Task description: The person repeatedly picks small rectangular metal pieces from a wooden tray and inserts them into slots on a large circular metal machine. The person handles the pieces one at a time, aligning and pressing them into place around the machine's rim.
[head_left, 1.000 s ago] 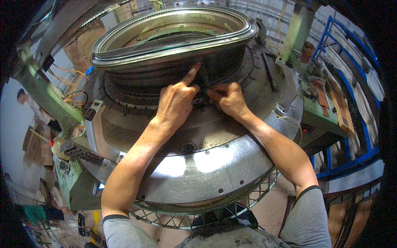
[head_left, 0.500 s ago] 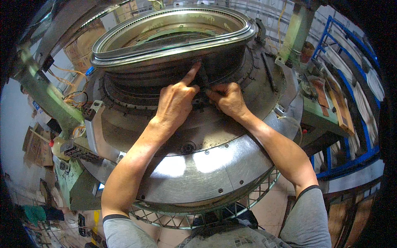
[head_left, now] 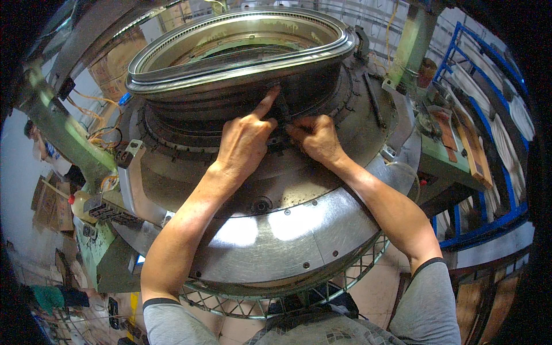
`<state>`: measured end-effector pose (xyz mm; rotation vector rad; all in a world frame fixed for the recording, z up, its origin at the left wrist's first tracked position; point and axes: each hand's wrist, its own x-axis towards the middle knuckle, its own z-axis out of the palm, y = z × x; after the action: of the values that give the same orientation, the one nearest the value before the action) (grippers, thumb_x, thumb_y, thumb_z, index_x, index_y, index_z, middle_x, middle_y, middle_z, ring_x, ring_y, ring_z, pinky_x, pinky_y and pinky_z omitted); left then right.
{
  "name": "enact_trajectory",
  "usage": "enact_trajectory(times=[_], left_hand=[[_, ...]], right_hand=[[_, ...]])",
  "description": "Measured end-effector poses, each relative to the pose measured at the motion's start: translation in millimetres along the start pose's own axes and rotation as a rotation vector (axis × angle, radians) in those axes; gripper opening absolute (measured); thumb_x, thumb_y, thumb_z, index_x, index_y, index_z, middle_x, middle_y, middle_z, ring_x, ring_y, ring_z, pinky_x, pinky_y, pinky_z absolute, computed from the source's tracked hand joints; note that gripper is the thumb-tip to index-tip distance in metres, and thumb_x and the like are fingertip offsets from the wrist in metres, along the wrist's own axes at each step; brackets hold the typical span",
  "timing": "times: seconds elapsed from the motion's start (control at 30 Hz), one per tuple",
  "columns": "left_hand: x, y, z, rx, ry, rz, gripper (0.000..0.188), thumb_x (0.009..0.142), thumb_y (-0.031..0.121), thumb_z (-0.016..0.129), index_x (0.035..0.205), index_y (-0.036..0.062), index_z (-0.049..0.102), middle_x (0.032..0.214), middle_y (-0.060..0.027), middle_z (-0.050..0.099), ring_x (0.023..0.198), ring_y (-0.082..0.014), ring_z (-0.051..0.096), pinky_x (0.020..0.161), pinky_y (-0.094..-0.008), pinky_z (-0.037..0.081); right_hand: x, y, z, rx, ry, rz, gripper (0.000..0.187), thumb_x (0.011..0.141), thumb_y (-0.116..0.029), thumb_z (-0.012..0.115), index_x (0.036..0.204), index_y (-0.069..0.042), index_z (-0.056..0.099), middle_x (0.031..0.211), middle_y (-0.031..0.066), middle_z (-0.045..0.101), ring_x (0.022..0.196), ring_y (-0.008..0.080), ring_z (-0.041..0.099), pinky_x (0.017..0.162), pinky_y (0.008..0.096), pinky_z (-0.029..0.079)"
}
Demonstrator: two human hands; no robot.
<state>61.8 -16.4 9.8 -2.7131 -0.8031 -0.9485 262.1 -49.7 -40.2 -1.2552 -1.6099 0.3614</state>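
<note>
A large round metal machine, apparently a circular knitting machine, stands before me, with a shiny ring [head_left: 241, 75] on top of a dark cylinder [head_left: 195, 109]. My left hand [head_left: 246, 141] has its index finger stretched up against the cylinder wall, at the top of a narrow dark upright piece [head_left: 283, 106]. Its thumb points toward that piece and the other fingers are curled. Close to the piece's lower end, my right hand [head_left: 318, 138] is closed, thumb and fingers pressed together. Whatever lies between those fingertips is too dark and small to make out.
A polished steel apron [head_left: 270, 247] curves between my forearms. Green posts [head_left: 75, 126] flank the machine, with orange cables [head_left: 103, 135] at the left one. A dark rod [head_left: 375, 100] lies on the bed at right, beyond which stands a blue rack [head_left: 477, 98].
Both hands keep almost the same place and pose at the cylinder. In the left background, a person has come further into view beside the green post.
</note>
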Motion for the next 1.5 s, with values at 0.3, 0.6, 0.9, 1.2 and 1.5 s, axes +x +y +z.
enact_trajectory(times=[0.3, 0.6, 0.9, 1.2, 1.5], left_hand=[[0.5, 0.2, 0.8, 0.003, 0.032, 0.022, 0.021, 0.073, -0.009, 0.06, 0.083, 0.0026, 0.074, 0.15, -0.0144, 0.048, 0.086, -0.0375, 0.073, 0.077, -0.0422, 0.062], [1.6, 1.4, -2.9, -0.023, -0.012, 0.0, 0.023, 0.071, -0.009, 0.057, 0.083, 0.001, 0.074, 0.15, -0.0178, 0.047, 0.091, -0.0399, 0.071, 0.08, -0.0432, 0.06], [1.0, 1.9, -2.1, -0.002, -0.025, 0.002, 0.025, 0.071, -0.01, 0.057, 0.084, 0.0014, 0.074, 0.15, -0.0181, 0.047, 0.09, -0.0397, 0.072, 0.079, -0.0437, 0.06], [7.9, 1.3, -11.3, 0.247, -0.168, 0.014, 0.043, 0.074, -0.004, 0.063, 0.115, 0.0045, 0.071, 0.122, -0.0215, 0.064, 0.076, -0.0358, 0.073, 0.067, -0.0425, 0.062], [1.1, -0.9, -11.6, 0.217, -0.288, 0.047, 0.057, 0.079, 0.0, 0.06, 0.136, 0.0042, 0.058, 0.073, -0.0209, 0.069, 0.071, -0.0354, 0.072, 0.063, -0.0434, 0.06]], right_hand=[[0.4, -1.4, -1.1, -0.044, 0.008, -0.011, 0.016, 0.088, -0.014, 0.072, 0.085, 0.001, 0.075, 0.06, 0.0035, 0.064, 0.056, 0.0094, 0.053, 0.052, 0.0289, 0.044], [1.2, -4.4, 0.0, -0.043, 0.039, -0.064, 0.017, 0.087, -0.014, 0.072, 0.08, 0.001, 0.074, 0.059, 0.0032, 0.063, 0.055, 0.0092, 0.053, 0.052, 0.0293, 0.044], [1.7, -10.0, -2.2, -0.059, -0.006, 0.067, 0.014, 0.08, -0.013, 0.07, 0.082, 0.0, 0.075, 0.079, 0.0215, 0.072, 0.064, 0.0258, 0.07, 0.064, 0.0396, 0.054], [1.3, -14.6, 13.4, -0.285, 0.067, -0.109, 0.017, 0.069, -0.011, 0.069, 0.069, 0.006, 0.068, 0.07, 0.0273, 0.066, 0.064, 0.0383, 0.068, 0.065, 0.0456, 0.054], [-25.0, -24.2, 12.6, -0.251, -0.05, 0.079, 0.02, 0.074, -0.007, 0.058, 0.081, 0.007, 0.07, 0.075, 0.0298, 0.065, 0.066, 0.0372, 0.07, 0.061, 0.0439, 0.053]])
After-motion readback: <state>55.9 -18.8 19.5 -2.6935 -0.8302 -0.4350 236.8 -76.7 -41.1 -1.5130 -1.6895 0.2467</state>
